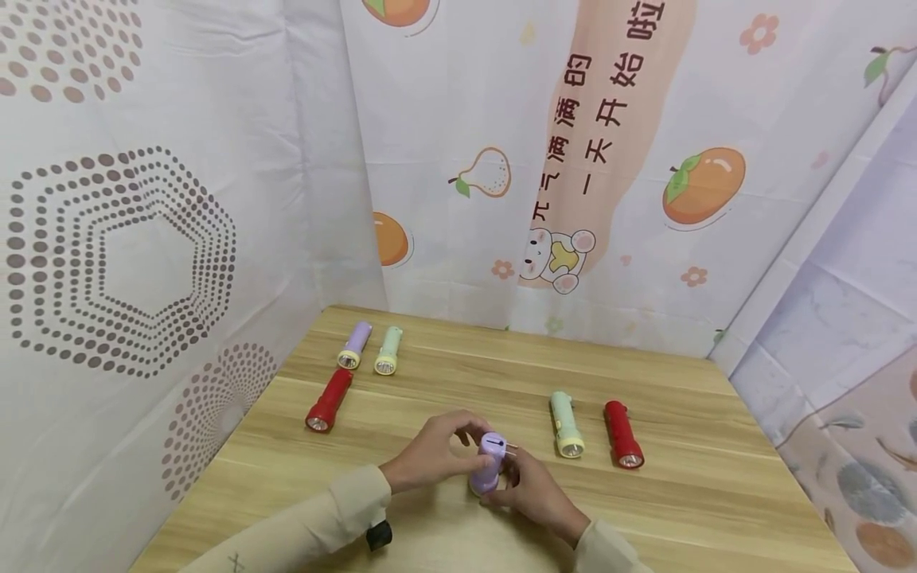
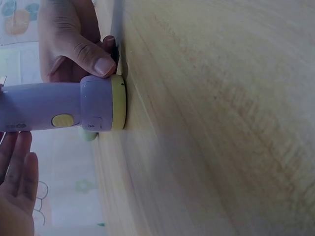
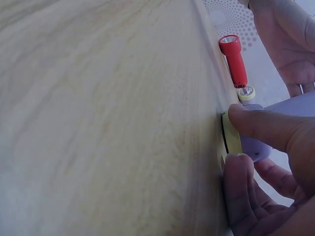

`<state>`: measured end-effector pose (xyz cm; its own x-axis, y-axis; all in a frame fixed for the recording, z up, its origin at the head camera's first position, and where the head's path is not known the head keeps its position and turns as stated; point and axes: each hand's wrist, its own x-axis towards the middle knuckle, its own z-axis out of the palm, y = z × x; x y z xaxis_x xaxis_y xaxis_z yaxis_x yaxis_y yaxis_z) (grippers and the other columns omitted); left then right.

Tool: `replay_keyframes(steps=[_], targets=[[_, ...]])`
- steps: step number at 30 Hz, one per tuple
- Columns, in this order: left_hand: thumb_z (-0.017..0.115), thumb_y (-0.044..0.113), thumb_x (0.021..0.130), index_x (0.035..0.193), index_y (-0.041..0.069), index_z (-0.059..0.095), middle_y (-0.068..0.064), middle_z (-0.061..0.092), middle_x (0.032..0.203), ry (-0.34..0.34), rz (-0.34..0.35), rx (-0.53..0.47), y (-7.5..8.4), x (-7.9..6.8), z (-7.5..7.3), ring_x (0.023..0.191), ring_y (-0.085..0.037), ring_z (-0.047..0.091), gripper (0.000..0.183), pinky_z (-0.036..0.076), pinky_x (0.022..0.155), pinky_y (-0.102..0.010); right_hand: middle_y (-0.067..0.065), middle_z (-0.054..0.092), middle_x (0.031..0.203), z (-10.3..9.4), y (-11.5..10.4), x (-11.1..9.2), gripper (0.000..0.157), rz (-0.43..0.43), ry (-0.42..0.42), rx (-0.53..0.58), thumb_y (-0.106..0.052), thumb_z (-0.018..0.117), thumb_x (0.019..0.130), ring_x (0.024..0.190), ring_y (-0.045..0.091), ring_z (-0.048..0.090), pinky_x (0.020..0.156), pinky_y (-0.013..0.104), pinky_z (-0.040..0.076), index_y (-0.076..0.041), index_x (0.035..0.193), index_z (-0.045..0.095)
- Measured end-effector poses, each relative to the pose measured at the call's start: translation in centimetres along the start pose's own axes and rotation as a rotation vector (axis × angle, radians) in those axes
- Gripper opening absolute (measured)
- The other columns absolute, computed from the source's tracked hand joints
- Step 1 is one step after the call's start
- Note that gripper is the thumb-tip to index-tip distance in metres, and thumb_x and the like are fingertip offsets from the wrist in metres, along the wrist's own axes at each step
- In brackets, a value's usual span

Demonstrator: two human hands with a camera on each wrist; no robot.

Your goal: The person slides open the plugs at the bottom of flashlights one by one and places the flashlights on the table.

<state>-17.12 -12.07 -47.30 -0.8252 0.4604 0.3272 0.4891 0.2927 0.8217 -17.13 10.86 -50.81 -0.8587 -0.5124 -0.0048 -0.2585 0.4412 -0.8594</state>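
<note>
A purple flashlight (image 1: 486,469) stands upright on its yellow-rimmed head, close over the tabletop. Two thin metal prongs (image 1: 511,449) stick out near its tail end. My left hand (image 1: 438,452) reaches around the upper body, thumb in front and bent fingers at the far side; several of its fingers (image 2: 19,152) show beside the barrel in the left wrist view. Lower down, my right hand (image 1: 533,492) pinches the head, its thumb (image 3: 266,127) along the yellow rim (image 3: 231,135). A yellow oval button (image 2: 63,120) shows on the body in the left wrist view.
At the back left lie a purple flashlight (image 1: 355,345), a mint flashlight (image 1: 389,350) and a red flashlight (image 1: 329,401). To the right lie another mint flashlight (image 1: 565,423) and another red one (image 1: 623,434). Printed curtains (image 1: 430,95) enclose the wooden table (image 1: 458,342).
</note>
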Motion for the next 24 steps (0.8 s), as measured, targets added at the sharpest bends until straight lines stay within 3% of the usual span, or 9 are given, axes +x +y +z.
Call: replay_keyframes(steps=[6, 11, 24], targets=[[0.082, 0.032, 0.09, 0.117, 0.025, 0.072, 0.014, 0.07, 0.106, 0.09, -0.022, 0.0, -0.6, 0.2, 0.3, 0.094, -0.011, 0.066, 0.03, 0.054, 0.088, -0.04, 0.007, 0.067, 0.101, -0.2, 0.0, -0.4, 0.049, 0.01, -0.03, 0.104, -0.016, 0.088, 0.082, 0.078, 0.016, 0.059, 0.059, 0.024, 0.049, -0.001, 0.122, 0.064], [0.079, 0.033, 0.093, 0.118, 0.022, 0.072, 0.011, 0.071, 0.104, 0.126, -0.059, -0.025, -0.9, 0.4, 0.5, 0.092, -0.01, 0.067, 0.028, 0.056, 0.086, -0.039, 0.011, 0.068, 0.108, -0.3, 0.0, -0.7, 0.05, 0.051, -0.046, 0.179, -0.012, 0.086, 0.084, 0.074, 0.017, 0.062, 0.052, 0.028, 0.051, -0.002, 0.126, 0.06], [0.077, 0.033, 0.094, 0.119, 0.015, 0.073, 0.002, 0.072, 0.108, 0.23, -0.236, -0.139, -1.9, 1.2, 0.6, 0.094, -0.015, 0.067, 0.031, 0.056, 0.083, -0.029, 0.012, 0.072, 0.11, -0.9, 0.3, -1.1, 0.053, 0.014, -0.075, 0.155, -0.02, 0.086, 0.085, 0.067, 0.018, 0.065, 0.051, 0.03, 0.054, -0.007, 0.129, 0.059]])
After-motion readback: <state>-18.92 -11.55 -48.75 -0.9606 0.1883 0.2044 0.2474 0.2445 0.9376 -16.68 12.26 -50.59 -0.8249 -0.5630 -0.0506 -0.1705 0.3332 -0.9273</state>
